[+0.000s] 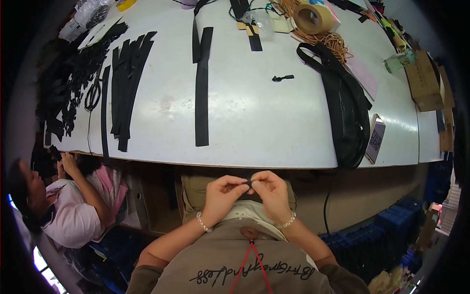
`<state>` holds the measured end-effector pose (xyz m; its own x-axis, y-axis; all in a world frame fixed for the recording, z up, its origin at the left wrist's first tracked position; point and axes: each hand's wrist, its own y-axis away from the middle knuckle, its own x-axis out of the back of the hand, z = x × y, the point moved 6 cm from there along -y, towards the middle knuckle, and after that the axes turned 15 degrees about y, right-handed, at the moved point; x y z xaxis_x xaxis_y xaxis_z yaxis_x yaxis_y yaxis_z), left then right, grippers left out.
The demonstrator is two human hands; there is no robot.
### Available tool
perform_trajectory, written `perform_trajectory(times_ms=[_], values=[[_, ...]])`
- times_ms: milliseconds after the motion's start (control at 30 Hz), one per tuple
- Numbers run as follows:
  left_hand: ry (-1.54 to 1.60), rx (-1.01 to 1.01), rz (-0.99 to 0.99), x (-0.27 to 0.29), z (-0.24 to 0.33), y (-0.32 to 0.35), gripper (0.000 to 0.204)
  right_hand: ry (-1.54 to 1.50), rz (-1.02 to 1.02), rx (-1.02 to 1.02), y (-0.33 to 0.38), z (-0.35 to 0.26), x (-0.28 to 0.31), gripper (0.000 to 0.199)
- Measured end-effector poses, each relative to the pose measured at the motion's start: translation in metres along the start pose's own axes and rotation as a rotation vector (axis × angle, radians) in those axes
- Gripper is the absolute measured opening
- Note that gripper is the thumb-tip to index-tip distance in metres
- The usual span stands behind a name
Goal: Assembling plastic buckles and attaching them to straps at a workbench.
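Close together over my lap, just short of the table's near edge, my left hand (223, 195) and my right hand (270, 192) pinch a small black piece (248, 183) between their fingertips. Most of that piece is hidden by the fingers, so its kind does not show. On the table beyond lies a long black strap (202, 98), running away from me. A small black zipper-pull-like part (283, 78) rests farther off to the right. Right of it lies a black bag (345, 112) with a looped strap.
Black strips (128, 83) and black-handled scissors (92, 93) lie left on the white table (254, 127). A phone-sized panel (375, 138) stands by the right edge. A tape roll (313, 19) and tan cord (338, 48) sit far right. A co-worker (78, 206) sits at left.
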<state>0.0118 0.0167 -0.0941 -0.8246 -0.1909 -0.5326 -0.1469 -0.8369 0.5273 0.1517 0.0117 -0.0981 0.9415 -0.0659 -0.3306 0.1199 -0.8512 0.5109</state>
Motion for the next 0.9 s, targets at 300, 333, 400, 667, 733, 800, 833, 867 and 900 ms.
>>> perform_trajectory(times_ms=[300,333,400,667,733,800,833,867,900], values=[[-0.319,-0.646,-0.370,-0.029,0.046,0.021,0.015,0.467,0.002,0.647,0.035,-0.065,-0.011,0.019],[-0.320,-0.648,-0.373,-0.030,0.047,0.021,0.015,0.467,0.004,0.650,0.036,-0.066,-0.011,0.019],[-0.308,-0.666,-0.389,-0.033,0.048,0.022,0.016,0.514,0.022,0.710,0.038,-0.068,-0.010,0.020],[-0.138,-0.127,-0.098,-0.009,0.005,-0.001,0.009,0.359,0.075,0.245,0.011,-0.023,0.002,0.005],[-0.095,-0.007,-0.048,-0.005,-0.005,-0.008,0.009,0.224,0.067,0.066,-0.003,0.001,0.006,0.001],[0.075,0.115,0.059,-0.001,-0.012,-0.015,0.008,0.021,0.099,-0.005,-0.011,0.012,0.005,0.005],[0.076,0.118,0.062,0.003,-0.014,-0.019,0.008,0.020,0.099,-0.010,-0.012,0.012,0.002,0.005],[0.102,0.154,0.065,0.008,-0.021,-0.023,0.008,-0.051,0.115,-0.032,-0.013,0.013,0.000,0.005],[0.129,0.188,0.066,0.010,-0.025,-0.027,0.008,-0.121,0.131,-0.052,-0.014,0.013,-0.002,0.005]])
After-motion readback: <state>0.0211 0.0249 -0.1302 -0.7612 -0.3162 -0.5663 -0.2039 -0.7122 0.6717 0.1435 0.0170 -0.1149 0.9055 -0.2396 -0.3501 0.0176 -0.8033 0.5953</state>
